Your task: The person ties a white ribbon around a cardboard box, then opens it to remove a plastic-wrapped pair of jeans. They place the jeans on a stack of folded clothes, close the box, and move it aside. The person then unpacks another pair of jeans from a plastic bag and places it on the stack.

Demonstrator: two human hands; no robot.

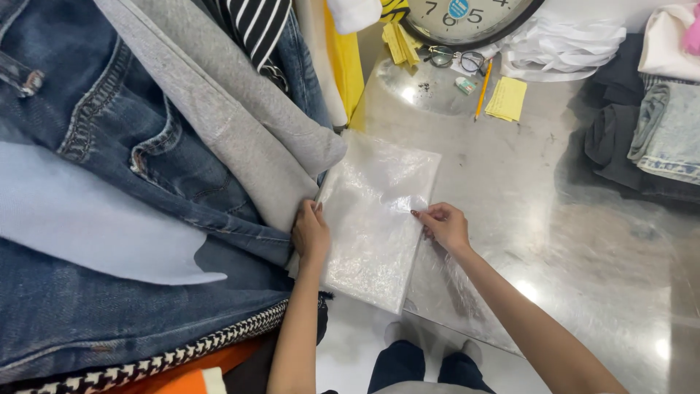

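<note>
Left hand [310,232] flat, fingers together, on clear plastic bag's [375,219] left edge, right hand [444,225] apparently pinching its right edge, on shiny metal table [554,241] beside piled jeans [109,146].

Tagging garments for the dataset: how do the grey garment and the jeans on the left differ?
The grey garment is plain, soft knit; the jeans are blue denim with visible stitched seams and a pocket. The grey garment lies draped across the jeans, and its end reaches toward the plastic bag. Both are heaped on the left.

Both hands [379,228] on clear plastic bag [375,219]
</note>
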